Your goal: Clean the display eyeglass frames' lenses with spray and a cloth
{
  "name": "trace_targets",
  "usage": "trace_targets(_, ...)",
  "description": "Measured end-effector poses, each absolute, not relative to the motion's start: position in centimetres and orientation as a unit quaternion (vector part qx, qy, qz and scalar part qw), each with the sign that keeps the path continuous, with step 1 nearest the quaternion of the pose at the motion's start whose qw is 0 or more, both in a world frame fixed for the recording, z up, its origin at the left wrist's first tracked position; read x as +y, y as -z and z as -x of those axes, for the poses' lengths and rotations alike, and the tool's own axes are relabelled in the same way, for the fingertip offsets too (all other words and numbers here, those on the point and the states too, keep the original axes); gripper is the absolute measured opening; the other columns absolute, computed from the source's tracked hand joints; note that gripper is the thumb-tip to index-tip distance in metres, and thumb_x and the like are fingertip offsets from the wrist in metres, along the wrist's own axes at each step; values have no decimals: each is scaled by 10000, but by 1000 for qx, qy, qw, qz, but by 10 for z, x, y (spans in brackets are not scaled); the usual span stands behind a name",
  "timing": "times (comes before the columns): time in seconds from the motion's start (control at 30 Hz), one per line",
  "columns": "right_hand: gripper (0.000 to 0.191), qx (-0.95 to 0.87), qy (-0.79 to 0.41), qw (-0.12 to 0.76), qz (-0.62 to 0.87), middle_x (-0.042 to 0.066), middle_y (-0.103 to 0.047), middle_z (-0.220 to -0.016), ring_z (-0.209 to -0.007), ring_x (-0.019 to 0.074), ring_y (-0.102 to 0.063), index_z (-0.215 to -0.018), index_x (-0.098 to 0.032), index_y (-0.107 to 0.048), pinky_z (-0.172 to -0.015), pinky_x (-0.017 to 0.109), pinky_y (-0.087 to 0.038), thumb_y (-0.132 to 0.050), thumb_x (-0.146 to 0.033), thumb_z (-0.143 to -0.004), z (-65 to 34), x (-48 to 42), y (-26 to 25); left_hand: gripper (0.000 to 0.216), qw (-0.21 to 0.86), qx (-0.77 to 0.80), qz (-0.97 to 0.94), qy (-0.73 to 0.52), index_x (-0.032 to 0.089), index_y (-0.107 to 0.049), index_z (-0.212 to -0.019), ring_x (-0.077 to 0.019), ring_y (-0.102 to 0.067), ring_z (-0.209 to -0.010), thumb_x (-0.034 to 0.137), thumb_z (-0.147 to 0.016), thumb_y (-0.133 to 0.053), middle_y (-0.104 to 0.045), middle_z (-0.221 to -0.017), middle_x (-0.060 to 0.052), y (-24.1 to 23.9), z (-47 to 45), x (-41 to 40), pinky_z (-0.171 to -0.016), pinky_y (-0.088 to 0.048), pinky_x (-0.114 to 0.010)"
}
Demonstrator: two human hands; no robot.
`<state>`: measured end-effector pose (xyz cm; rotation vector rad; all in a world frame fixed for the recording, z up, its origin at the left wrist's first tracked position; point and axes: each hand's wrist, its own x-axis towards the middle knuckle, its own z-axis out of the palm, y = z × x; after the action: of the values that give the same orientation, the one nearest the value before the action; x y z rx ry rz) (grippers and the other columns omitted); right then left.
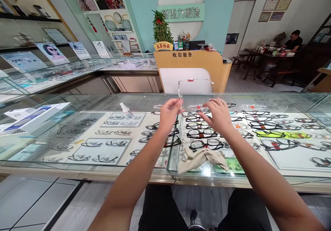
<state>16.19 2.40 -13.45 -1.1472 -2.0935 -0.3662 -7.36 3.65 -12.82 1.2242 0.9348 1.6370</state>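
Observation:
My left hand (170, 112) pinches a pair of clear-framed eyeglasses (190, 80) by one side and holds it up above the glass counter (178, 170). A red mark shows on the raised frame. To its right, my right hand (218, 115) hovers with fingers spread, apart from the held pair. Beneath both hands, several dark-framed eyeglasses (201, 133) with red tags lie in rows. A crumpled beige cloth (204, 158) rests near the front edge of the counter. Left of my hands stands a small white spray bottle (126, 111).
White boxes (38, 117) stand on the counter at the left. More eyeglasses (278, 143) fill the display at the right. Beyond is a wooden cashier desk (192, 60) with a plant (161, 27). A person (294, 42) sits at a far table.

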Motion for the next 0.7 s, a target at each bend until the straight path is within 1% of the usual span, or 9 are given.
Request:
trace_targets(0.07, 351, -809, 112, 336, 469, 86, -833, -1010, -1013, 327, -764, -1060, -219, -726, -1232, 608, -377, -595, -544, -1067, -161, 22, 133, 456, 424, 372, -473, -678, 207, -789, -919, -229, -700, -1101, 604, -740, -922, -762, -1115, -84, 127, 76, 38, -851, -693, -387)
trace_targets(0.13, 377, -809, 87, 317, 487, 60, -834, -920, -899, 300, -774, -1012, -225, -735, -1258, 627, -331, -565, -555, -1078, -159, 19, 133, 463, 418, 370, -471, -683, 207, -781, -923, -230, -701, -1105, 608, -739, -921, -762, -1120, -86, 127, 76, 38, -849, -689, -379)
trace_targets(0.17, 383, -809, 81, 315, 490, 64, -835, -923, -914, 306, -778, -1023, -223, -740, -1267, 636, -315, -561, -557, -1078, -157, 17, 133, 462, 417, 371, -478, -678, 206, -779, -925, -231, -701, -1098, 604, -740, -921, -764, -1119, -89, 128, 75, 38, -849, -686, -378)
trace_targets(0.23, 392, -809, 70, 333, 478, 98, -837, -1049, -1049, 336, -773, -1146, -214, -736, -1278, 644, -307, -573, -562, -1068, -152, 14, 134, 449, 425, 369, -503, -656, 205, -771, -921, -234, -697, -1082, 592, -748, -919, -759, -1125, -92, 132, 70, 37, -843, -679, -379)
trace_targets(0.3, 455, -816, 33, 377, 438, 139, -795, -1269, -1225, 359, -724, -1336, -214, -674, -1248, 623, -383, -601, -563, -1052, -146, 11, 136, 425, 432, 359, -539, -628, 204, -759, -909, -240, -685, -1100, 571, -762, -916, -729, -1170, -96, 136, 64, 34, -844, -666, -373)
trace_targets(0.37, 514, -824, -25, 411, 389, 153, -733, -1408, -1321, 358, -674, -1457, -234, -593, -1169, 585, -490, -614, -546, -1049, -139, 8, 139, 399, 439, 341, -573, -602, 202, -746, -906, -255, -665, -1159, 545, -784, -909, -680, -1243, -103, 141, 58, 30, -870, -649, -371)
trace_targets(0.43, 493, -828, -70, 427, 357, 151, -711, -1438, -1328, 348, -666, -1485, -256, -565, -1106, 560, -546, -607, -501, -1060, -135, 6, 140, 386, 450, 325, -591, -585, 204, -726, -926, -266, -643, -1221, 527, -806, -899, -648, -1290, -104, 144, 54, 27, -928, -628, -382)
trace_targets(0.57, 446, -820, -101, 453, 335, 148, -713, -1446, -1322, 342, -674, -1458, -265, -590, -1127, 572, -535, -633, -443, -1051, -134, 7, 144, 421, 481, 300, -596, -569, 213, -637, -955, -240, -628, -1247, 501, -813, -909, -629, -1342, -84, 146, 52, 25, -1048, -563, -406)
trace_targets(0.7, 400, -817, -145, 456, 322, 139, -752, -1392, -1284, 339, -708, -1384, -264, -662, -1101, 557, -551, -662, -458, -1034, -137, 10, 146, 535, 493, 281, -603, -560, 215, -529, -935, -233, -618, -1275, 490, -763, -954, -609, -1341, -86, 147, 54, 29, -1048, -530, -383)
